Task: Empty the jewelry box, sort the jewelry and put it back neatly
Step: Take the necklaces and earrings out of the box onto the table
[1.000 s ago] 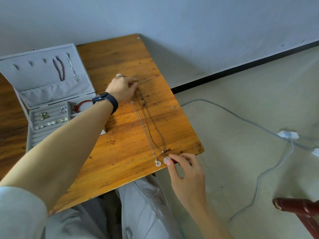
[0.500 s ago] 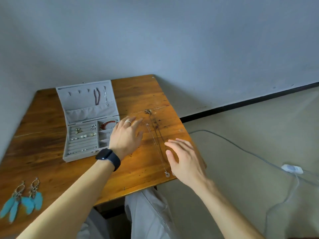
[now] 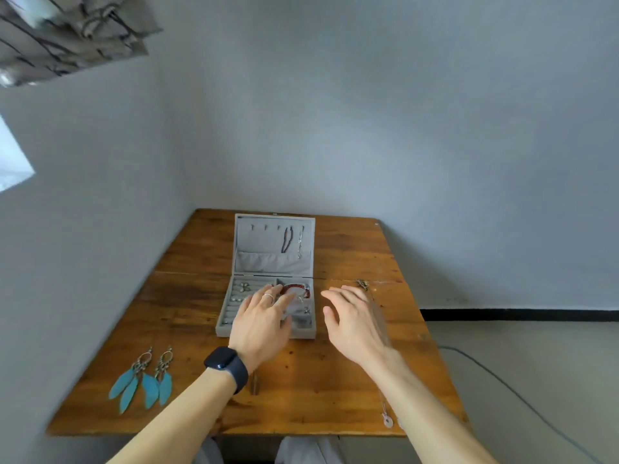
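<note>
Wooden table (image 3: pixel 335 380) set in a room corner, with a grey jewelry box (image 3: pixel 303 333) open at its middle and the lid (image 3: pixel 273 262) standing upright behind the base. Inside the lid hang a dark beaded strand (image 3: pixel 287 239) and a thin silver chain (image 3: pixel 300 244). In the base, small earrings (image 3: pixel 244 288) sit in the padded rows on the box's left half, and a red bracelet (image 3: pixel 296 288) lies in the rear compartment of its right half. The left hand (image 3: pixel 261 324), wearing a ring (image 3: pixel 268 295) and a dark watch (image 3: pixel 227 365) at the wrist, lies flat over the base with straight fingers that grasp nothing; the fingertips reach the bracelet, though contact cannot be told. The right hand (image 3: pixel 355 323) is just right of the box, fingers spread and relaxed, likewise grasping nothing. A necklace (image 3: pixel 388 420) stretches along the table to the right of the box, mostly hidden by the right forearm, its round pendant toward the near edge. A pair of blue feather earrings (image 3: pixel 144 380) lies to the front left of the box, well apart from it.
</note>
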The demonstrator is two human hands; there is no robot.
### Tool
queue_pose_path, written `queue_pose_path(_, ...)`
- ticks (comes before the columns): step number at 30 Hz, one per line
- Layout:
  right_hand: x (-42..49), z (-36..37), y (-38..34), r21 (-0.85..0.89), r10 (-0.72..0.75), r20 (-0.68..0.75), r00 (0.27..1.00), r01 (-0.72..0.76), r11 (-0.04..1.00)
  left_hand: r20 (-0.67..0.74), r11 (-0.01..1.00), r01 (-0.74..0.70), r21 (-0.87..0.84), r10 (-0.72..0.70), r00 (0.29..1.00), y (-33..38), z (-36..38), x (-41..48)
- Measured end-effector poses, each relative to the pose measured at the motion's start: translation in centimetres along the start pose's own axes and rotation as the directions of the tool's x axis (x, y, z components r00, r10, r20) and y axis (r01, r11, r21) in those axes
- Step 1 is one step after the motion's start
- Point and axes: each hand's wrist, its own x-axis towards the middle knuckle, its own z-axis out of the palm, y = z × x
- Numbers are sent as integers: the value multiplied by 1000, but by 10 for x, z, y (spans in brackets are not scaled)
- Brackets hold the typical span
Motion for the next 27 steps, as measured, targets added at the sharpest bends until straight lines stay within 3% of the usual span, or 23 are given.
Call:
queue_pose_path(10,113,23,-9,-47,-125,40,991,126,991,-111,995,98,5,-96,989,-82,-14,56)
queue_pose_path(18,195,53,-7,-68,-148,-16,989,146,987,-259,927,114,-357,-216,941,-114,-30,132)
queue_pose_path(22,214,68,-6,-118,-190,24,981,192,974,-82,820,209,-533,-296,952,-123,-34,160)
queue_pose_path(27,227,75,-7,-232,-185,39,982,189,954,82,776,266,-572,-268,960,-129,-31,177)
